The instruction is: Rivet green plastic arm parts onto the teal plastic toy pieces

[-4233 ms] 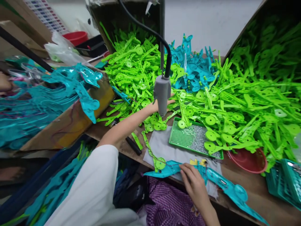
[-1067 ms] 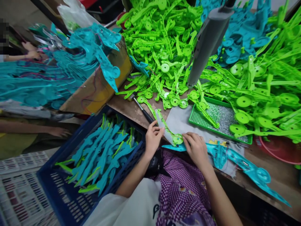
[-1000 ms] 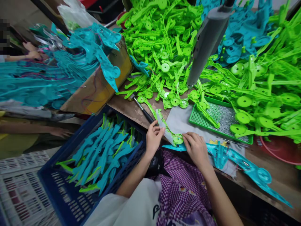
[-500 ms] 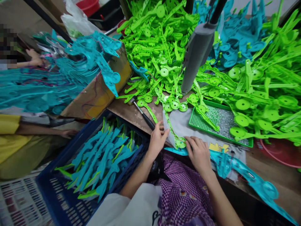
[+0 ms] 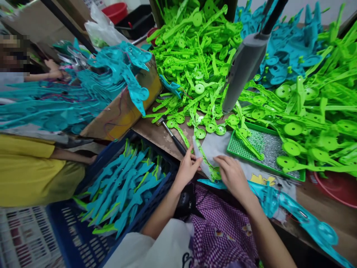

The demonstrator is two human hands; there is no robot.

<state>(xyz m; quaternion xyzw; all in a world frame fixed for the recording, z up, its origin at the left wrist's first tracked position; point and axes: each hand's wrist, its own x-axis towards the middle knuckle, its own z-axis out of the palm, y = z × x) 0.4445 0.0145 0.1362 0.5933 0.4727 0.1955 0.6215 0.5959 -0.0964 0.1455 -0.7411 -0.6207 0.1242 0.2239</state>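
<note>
A long, slim green plastic part (image 5: 205,158) with a round end lies in front of me on a grey cloth, a strip of clear film along its left side. My left hand (image 5: 187,167) grips it from the left, thumb and fingers closed at its edge. My right hand (image 5: 232,174) is over the round end, fingers curled and pinched together; what they hold, if anything, is hidden. Below the right hand, a long turquoise plastic piece (image 5: 302,214) lies along the table edge.
A hammer (image 5: 174,136) lies behind my left hand. A green tray (image 5: 245,139) holds small metal pieces. Green parts (image 5: 192,48) are heaped behind. A blue crate (image 5: 76,238) of turquoise and green pieces stands left, beside a yellow-clothed person (image 5: 30,169). A grey pole-mounted tool (image 5: 242,70) hangs ahead.
My right hand's fingers have shifted up and left over the green part and now cover more of its round end. My left hand keeps its grip. The view has shifted slightly.
</note>
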